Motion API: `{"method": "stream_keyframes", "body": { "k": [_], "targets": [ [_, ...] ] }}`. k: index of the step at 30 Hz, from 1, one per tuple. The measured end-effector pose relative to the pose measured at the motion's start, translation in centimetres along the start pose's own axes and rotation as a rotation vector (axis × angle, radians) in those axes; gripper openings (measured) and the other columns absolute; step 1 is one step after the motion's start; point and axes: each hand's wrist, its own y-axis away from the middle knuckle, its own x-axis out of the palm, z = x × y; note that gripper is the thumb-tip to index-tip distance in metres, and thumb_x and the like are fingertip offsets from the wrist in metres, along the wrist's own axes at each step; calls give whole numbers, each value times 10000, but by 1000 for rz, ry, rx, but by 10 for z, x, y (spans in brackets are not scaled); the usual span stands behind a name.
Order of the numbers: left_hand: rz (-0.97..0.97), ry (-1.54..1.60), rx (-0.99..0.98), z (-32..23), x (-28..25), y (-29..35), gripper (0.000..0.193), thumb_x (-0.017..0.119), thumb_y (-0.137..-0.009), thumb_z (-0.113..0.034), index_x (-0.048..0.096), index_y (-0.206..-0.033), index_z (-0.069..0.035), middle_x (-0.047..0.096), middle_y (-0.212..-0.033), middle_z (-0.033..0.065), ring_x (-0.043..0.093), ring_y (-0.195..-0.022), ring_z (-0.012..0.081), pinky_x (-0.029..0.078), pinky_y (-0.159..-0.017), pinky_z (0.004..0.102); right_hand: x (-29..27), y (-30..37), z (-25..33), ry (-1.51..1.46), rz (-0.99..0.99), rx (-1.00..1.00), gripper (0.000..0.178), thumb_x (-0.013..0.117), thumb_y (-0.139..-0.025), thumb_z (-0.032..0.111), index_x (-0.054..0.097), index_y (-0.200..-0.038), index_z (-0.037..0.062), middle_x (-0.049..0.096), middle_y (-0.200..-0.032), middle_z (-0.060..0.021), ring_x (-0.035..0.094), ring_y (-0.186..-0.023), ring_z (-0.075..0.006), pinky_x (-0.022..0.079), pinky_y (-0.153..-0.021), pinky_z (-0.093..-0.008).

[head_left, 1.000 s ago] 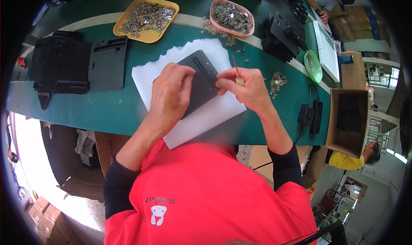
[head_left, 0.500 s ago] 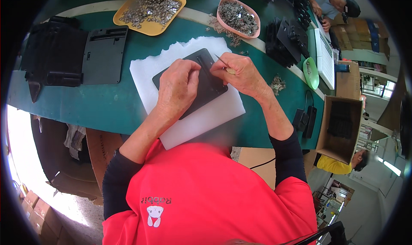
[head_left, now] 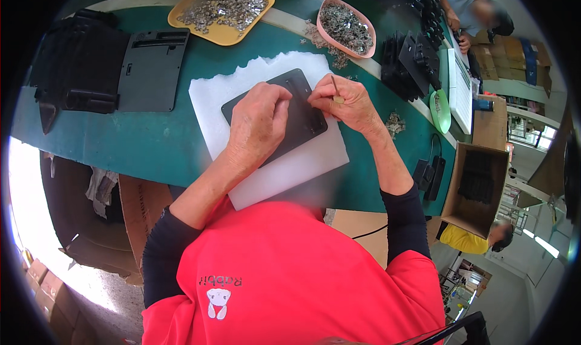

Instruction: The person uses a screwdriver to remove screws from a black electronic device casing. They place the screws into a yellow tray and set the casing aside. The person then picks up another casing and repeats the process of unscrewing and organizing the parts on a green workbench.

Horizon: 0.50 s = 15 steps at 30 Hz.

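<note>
Holding a thin tool in my right hand, I work at the dark panel, which lies on the white foam sheet, at the near side of the green table. Thumb and fingertips of this hand come narrowly together by the panel's right side; if there is also a small pc. btwn them, I cannot tell. My left hand is bent over the panel's left part, fingers drawn to the thumb; whether it holds sth., I cannot tell either, b/c the hand itself hides it.

Abt. progress: the panel is placed flat, so this much is done. Work on it is prob. midway, I judge, as both hands are busy there; what exactly is finished or left, I cannot see. The yellow tray and pink tray, both on the far side, contain many small metal pcs.

The panel is turned, not square to me: one corner points far, btwn my hands. Its long axis seems to go from near left to far right, but the sides are approx. similar.
</note>
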Motion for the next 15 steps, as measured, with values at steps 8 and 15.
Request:
{"method": "stream_keyframes", "body": {
  "k": [8,15],
  "targets": [
    [-49,-36,42,3,3,1,65,652,-847,-21,638,-911,-26,609,-804,90,598,-643,205,477,-599,306,0,-1,-4,-30,33,31,28,712,-830,55,713,-839,28,595,-810,7,508,-511,-51,364,-438,-202],
    [-49,-52,53,3,4,0,63,651,-849,-17,636,-909,-26,610,-805,90,597,-643,209,481,-601,307,1,-1,-4,-34,52,79,14,713,-817,35,714,-831,37,579,-789,24,498,-528,-41,366,-447,-203]
  ]
}}
